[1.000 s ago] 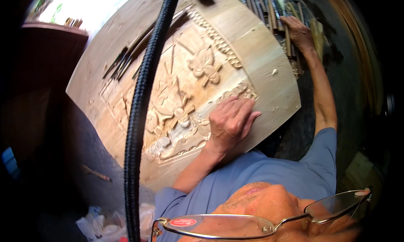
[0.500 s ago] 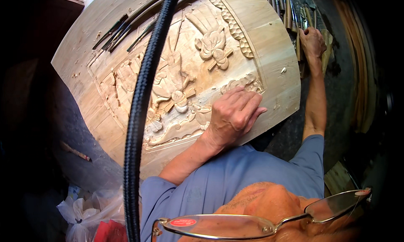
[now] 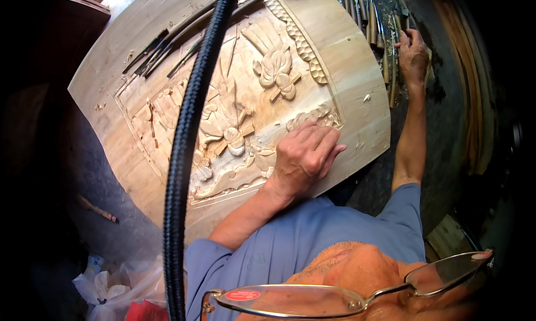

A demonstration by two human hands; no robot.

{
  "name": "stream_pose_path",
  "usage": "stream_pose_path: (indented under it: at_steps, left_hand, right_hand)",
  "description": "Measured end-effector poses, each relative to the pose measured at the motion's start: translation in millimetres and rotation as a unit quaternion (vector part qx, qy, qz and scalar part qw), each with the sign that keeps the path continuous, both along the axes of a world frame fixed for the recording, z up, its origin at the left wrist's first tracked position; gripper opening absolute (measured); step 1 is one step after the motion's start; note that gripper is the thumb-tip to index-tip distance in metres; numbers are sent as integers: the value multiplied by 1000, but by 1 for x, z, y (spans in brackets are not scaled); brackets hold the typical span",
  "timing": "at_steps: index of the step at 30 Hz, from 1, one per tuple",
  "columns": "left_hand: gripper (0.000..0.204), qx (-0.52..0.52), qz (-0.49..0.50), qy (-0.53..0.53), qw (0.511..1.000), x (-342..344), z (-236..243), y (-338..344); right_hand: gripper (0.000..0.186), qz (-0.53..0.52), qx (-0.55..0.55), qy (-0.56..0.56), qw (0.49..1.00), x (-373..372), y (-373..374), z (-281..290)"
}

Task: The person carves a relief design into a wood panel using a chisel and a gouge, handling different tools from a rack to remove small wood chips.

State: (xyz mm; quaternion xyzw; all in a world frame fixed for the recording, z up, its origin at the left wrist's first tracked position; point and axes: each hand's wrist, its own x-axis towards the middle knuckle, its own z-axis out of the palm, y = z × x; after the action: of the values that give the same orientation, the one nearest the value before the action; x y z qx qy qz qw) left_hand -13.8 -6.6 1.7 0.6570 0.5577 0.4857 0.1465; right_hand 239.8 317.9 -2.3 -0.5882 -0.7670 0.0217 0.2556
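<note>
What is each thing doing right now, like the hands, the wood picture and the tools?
Left hand: palm down, resting flat on the carved panel.
Right hand: stretched out to the row of chisels; grip unclear.
Carved wooden panel: lying flat, relief partly cut, chips on it.
Row of chisels: lying side by side beyond the panel's edge.
Long tools: lying loose on the panel, untouched.
Black hose: hanging across the view.

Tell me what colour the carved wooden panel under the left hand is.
Pale, unfinished tan: the carved wooden panel shows best in the head view.
</note>
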Motion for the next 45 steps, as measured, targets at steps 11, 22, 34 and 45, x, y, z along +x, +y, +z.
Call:
stream_pose_path:
  at_steps: [11,22,34,45]
  left_hand:
    - [24,9,0,-4,1000,1,-1,0]
    - [26,-2,3,-13,1000,0,-7,-6]
    - [31,31,18,-49,998,-1,-6,-2]
    - [56,36,61,-16,997,0,-1,2]
  right_hand:
    - [22,250,146,-119,950,-106,15,48]
    - [37,283,-6,-257,924,-151,37,85]
    - [37,221,-378,600,670,-55,-115,62]
    - [54,239,-270,702,614,-47,-265,20]
